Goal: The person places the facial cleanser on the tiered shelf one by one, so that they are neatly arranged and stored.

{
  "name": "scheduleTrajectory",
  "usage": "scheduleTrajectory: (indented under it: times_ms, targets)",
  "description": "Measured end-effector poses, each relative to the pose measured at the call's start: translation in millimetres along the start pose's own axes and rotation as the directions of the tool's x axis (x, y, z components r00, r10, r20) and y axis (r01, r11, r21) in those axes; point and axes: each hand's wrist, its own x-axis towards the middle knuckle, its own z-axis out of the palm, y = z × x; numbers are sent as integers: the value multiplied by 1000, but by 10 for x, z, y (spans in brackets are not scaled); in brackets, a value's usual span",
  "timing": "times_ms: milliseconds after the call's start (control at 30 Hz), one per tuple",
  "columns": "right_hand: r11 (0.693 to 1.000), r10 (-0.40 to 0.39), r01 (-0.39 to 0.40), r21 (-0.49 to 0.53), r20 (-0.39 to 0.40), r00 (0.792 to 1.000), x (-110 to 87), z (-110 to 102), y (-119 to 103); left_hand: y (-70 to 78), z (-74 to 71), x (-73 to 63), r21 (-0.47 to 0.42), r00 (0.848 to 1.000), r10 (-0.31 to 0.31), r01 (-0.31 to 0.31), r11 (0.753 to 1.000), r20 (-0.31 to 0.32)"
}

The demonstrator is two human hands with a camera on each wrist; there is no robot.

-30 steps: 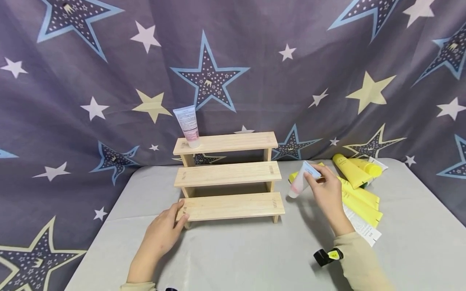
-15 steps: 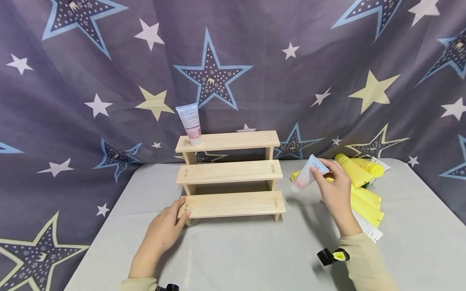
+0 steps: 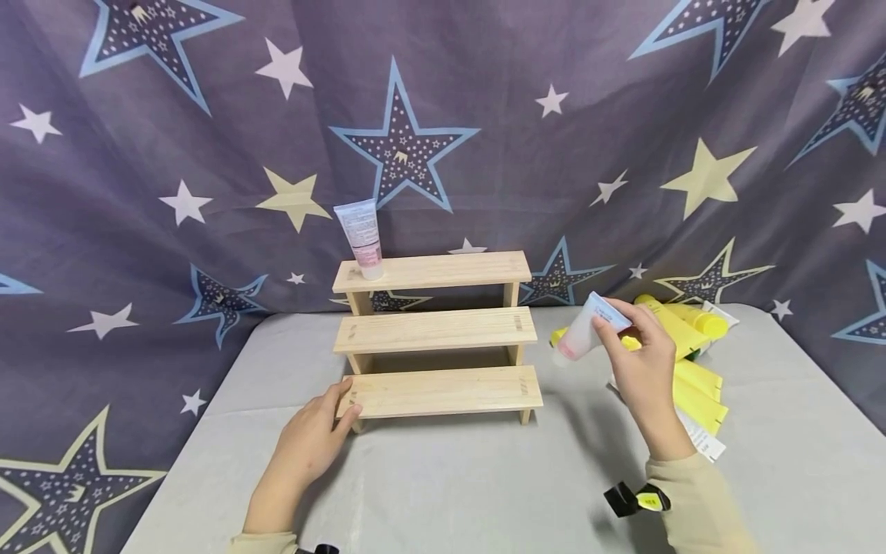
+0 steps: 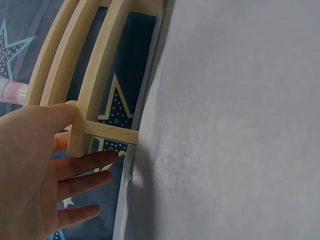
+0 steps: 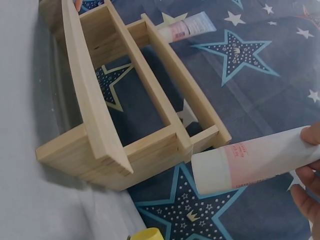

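Note:
A three-step wooden shelf (image 3: pixel 443 392) stands on the cloth-covered table. My left hand (image 3: pixel 308 442) holds the left end of its lowest board; in the left wrist view the thumb and index finger pinch the board (image 4: pixel 95 75) while the other fingers stick out. My right hand (image 3: pixel 645 373) pinches a white, pink and pale-blue squeeze tube (image 3: pixel 584 331) by its flat end. It hangs tilted in the air right of the shelf, its white cap (image 5: pixel 211 172) pointing down-left. A similar squeeze tube (image 3: pixel 361 237) stands cap down at the left end of the top step.
Yellow tubes (image 3: pixel 674 327) lie in a pile on the right of the table, with a white tube (image 3: pixel 706 442) at its near side. Partly behind the held tube lies another yellow piece. A star-patterned cloth (image 3: pixel 484 185) hangs behind the shelf.
My right hand has moved slightly right and upward with the squeeze tube, which leans more now. The left hand keeps its hold on the shelf.

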Motion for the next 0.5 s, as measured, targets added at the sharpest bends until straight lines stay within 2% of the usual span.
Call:
scheduleTrajectory:
  times_ms: [133, 500]
  targets:
    - [1000, -7, 7, 21, 5, 1000, -15, -11, 80, -5, 4, -4, -1, 1000, -2, 2, 1000, 2]
    - [998, -21, 19, 55, 33, 999, -55, 20, -12, -11, 19, -3, 2, 1000, -4, 4, 1000, -5]
